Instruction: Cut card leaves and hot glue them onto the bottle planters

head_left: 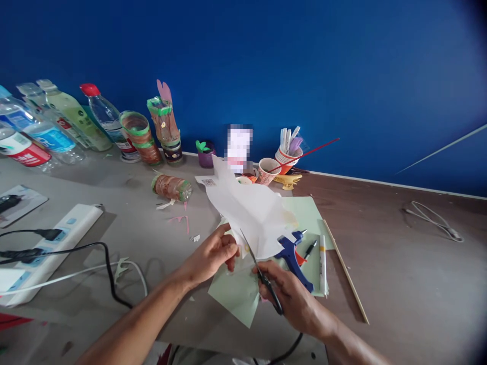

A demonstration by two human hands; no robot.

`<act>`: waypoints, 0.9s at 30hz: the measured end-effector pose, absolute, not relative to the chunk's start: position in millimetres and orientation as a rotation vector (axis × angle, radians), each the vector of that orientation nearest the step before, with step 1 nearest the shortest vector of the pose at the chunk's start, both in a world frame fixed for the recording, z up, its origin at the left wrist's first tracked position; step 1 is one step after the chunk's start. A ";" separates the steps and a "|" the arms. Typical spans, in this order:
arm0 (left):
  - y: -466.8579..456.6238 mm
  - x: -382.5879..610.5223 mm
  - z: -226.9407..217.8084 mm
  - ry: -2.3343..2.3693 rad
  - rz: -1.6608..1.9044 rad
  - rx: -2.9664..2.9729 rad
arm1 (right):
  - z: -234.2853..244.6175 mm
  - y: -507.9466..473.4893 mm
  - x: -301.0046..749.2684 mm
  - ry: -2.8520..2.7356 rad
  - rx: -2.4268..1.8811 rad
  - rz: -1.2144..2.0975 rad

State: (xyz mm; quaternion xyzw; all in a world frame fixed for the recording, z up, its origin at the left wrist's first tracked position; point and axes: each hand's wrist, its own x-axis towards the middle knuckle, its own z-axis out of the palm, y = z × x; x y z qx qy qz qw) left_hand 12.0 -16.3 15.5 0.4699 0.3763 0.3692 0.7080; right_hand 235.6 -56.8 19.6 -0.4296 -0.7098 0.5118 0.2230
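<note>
My right hand [285, 291] is wrapped around a pair of scissors [268, 284]. Their blades point up and to the left, against the lower edge of a large creased white sheet of paper [251, 213]. At that sheet's lower left edge, my left hand [218, 251] pinches with thumb and fingers. A thin see-through strip seems to run from the left fingertips toward the scissors; its kind is unclear. Pale green paper [239, 299] lies beneath both hands. A blue glue gun [292, 256] lies just beyond my right hand, partly covered by the white sheet.
Plastic bottles [102, 116] and decorated brown-green containers [163, 121] line the wall. A power strip [57, 248] with cables lies left. Paper cups [269, 170] stand at the back. A pen [310, 249], a wooden stick [346, 271] and a white cable [433, 218] are on the right.
</note>
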 end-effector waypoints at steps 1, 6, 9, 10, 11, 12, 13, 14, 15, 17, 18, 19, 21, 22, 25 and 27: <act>-14.9 12.1 14.0 0.847 0.874 1.018 | 18.9 -56.3 233.5 -1.950 -1.206 1.386; -9.2 12.0 6.0 1.021 1.060 0.903 | 17.1 -56.3 226.7 -1.986 -1.268 1.388; -7.6 12.3 6.1 1.078 1.056 0.889 | 17.6 -56.6 228.5 -2.024 -1.261 1.431; -7.3 12.3 7.2 1.085 1.045 0.904 | 18.4 -56.2 229.8 -2.044 -1.267 1.440; -7.2 12.2 8.6 1.090 1.026 0.928 | 19.5 -55.6 231.0 -2.065 -1.274 1.446; -7.2 12.0 10.2 1.097 1.005 0.956 | 20.9 -54.8 232.2 -2.086 -1.280 1.453; -7.3 11.7 11.7 1.105 0.981 0.987 | 22.4 -54.0 233.1 -2.102 -1.288 1.460; -7.5 11.4 13.1 1.112 0.961 1.013 | 24.0 -53.4 233.7 -2.115 -1.297 1.466; -7.7 11.2 14.3 1.121 0.947 1.031 | 25.4 -53.1 233.9 -2.124 -1.304 1.472; -8.2 11.3 16.1 1.138 0.942 1.039 | 27.1 -53.8 233.6 -2.123 -1.317 1.468; -8.4 11.5 16.7 1.141 0.950 1.031 | 27.3 -54.8 233.1 -2.112 -1.318 1.460; -8.6 12.0 17.1 1.140 0.962 1.019 | 27.1 -56.1 232.5 -2.092 -1.310 1.456; -8.9 13.4 17.6 1.126 0.990 0.982 | 26.0 -58.6 231.1 -2.029 -1.265 1.485; -9.1 14.3 17.6 1.117 1.006 0.956 | 25.5 -59.4 230.4 -1.987 -1.232 1.528; -10.1 17.4 17.5 1.083 1.047 0.842 | 25.6 -59.3 228.9 -1.799 -1.141 1.717; -11.1 19.5 17.6 1.066 1.068 0.757 | 26.9 -58.3 228.0 -1.658 -1.121 1.820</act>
